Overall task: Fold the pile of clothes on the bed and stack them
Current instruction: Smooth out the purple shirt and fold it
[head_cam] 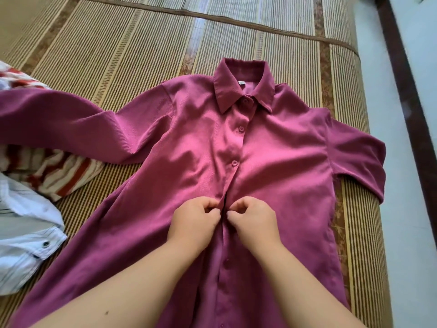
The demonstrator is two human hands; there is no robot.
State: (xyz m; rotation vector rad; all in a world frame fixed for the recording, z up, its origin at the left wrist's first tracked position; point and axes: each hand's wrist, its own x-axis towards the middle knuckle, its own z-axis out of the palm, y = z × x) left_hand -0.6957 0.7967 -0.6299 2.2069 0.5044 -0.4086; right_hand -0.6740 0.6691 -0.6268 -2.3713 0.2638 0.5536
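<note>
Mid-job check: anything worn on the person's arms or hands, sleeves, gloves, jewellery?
Nothing worn shows. The left hand and right hand are bare: no gloves, rings or watch. Both forearms are bare down to the frame edge, no sleeve in view. The left forearm has one small dark spot.

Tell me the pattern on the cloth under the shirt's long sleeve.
The cloth has red and cream stripes; head view shows it.

Magenta collared shirt (272,157) lies spread face-up, sleeves out, upper buttons fastened.
</note>
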